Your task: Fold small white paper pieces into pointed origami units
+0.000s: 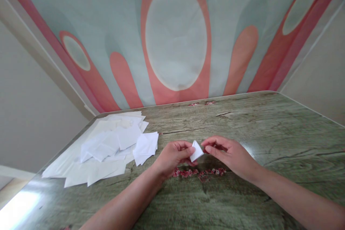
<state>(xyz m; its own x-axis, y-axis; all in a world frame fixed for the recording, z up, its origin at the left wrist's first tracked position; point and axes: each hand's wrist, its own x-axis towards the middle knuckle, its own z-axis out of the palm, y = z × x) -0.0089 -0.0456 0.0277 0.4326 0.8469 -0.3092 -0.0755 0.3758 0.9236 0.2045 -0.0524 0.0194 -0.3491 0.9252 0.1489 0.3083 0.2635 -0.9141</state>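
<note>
White folded paper (197,152) | over the desk (269,125), well in from its far edge | left hand (174,153) pinches it in its grip, likely to keep folds closed | right hand (228,152), grip narrow by its right corner, cannot tell if touching | loose sheets (129,137) heaped toward far-left corner, seemingly leaving room

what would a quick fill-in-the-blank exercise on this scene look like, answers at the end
1. The bare left hand rests its ____ on the camera-facing side of the small folded white paper.
2. As pictured, the bare right hand is at the folded paper's ____ side.
3. As pictured, the loose pile of white paper sheets lies to the ____ of both hands.

Missing words: thumb; right; left
</note>
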